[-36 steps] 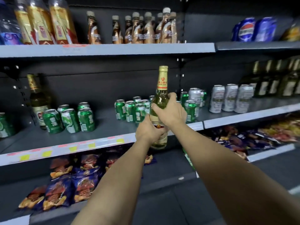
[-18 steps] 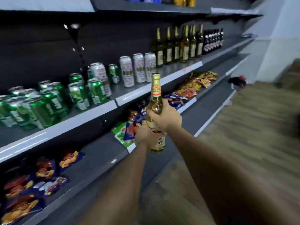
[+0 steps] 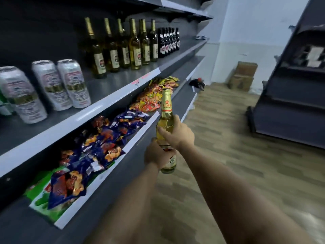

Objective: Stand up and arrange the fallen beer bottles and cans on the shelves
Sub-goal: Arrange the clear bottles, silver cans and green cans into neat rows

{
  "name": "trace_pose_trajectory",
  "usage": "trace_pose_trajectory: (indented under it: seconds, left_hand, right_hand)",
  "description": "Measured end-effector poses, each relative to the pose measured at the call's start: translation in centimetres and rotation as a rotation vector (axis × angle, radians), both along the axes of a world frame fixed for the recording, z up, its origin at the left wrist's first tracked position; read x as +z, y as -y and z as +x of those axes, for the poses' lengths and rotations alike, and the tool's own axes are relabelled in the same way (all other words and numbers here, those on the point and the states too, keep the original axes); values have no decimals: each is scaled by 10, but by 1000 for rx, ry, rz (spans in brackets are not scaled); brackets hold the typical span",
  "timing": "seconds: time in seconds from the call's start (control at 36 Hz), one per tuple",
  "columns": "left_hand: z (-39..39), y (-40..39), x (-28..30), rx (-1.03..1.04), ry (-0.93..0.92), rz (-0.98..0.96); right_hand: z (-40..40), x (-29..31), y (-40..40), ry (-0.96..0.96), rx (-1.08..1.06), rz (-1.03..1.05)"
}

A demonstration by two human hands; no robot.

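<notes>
A beer bottle (image 3: 166,110) with a gold foil neck stands upright in front of me, held in the air beside the shelves. My right hand (image 3: 177,133) grips its shoulder and my left hand (image 3: 158,155) grips its lower body over the label. On the grey middle shelf (image 3: 112,101) to the left, several matching gold-necked bottles (image 3: 123,48) stand upright in a row. Dark bottles (image 3: 168,41) stand behind them and three tall silver cans (image 3: 51,87) stand nearer to me.
Snack packets (image 3: 105,138) fill the lower shelf, orange ones (image 3: 154,94) further along. A second dark shelf unit (image 3: 290,95) stands at the right across a wooden floor. Cardboard boxes (image 3: 243,76) sit against the far white wall. A dark object (image 3: 197,83) lies on the floor.
The view has swung right along the aisle; green cans have left the frame and the upright bottle row is now close. Both hands keep the same grip on the bottle.
</notes>
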State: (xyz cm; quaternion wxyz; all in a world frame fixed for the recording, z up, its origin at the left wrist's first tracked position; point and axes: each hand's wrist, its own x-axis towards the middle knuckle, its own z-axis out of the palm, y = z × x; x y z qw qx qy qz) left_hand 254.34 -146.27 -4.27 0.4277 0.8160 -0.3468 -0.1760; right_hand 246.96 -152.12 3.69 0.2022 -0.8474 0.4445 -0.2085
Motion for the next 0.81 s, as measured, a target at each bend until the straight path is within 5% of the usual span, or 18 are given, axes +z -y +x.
trace_pose_trajectory:
  seconds: [0.33, 0.81]
  left_hand:
    - [26, 173, -6, -78, 27, 85]
    - [73, 429, 20, 126, 32, 74]
  right_hand:
    - [23, -8, 172, -38, -59, -10]
    - [83, 22, 439, 4, 170, -90]
